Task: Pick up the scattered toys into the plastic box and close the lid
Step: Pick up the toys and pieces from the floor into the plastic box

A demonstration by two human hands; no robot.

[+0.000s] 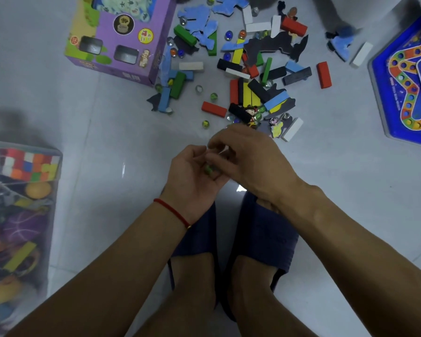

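Toys [248, 69] lie scattered across the pale tile floor [107, 117] ahead of me: coloured blocks, glass marbles and foam puzzle pieces, packed between a purple game carton [117, 37] on the left and a blue board game [404, 79] on the right. I see the plastic box [17, 215] at the left edge, its clear wall showing coloured cubes and other toys inside. My left hand [192, 176] is palm up, fingers curled, cupping a green marble [208, 169]. My right hand [248, 156] hangs just over it, fingers bent down toward the left palm; blur stops me telling whether it pinches anything. A red string bracelet [171, 211] circles the left wrist. Below the hands, two feet in dark blue slippers [265, 239] stand on the tiles.
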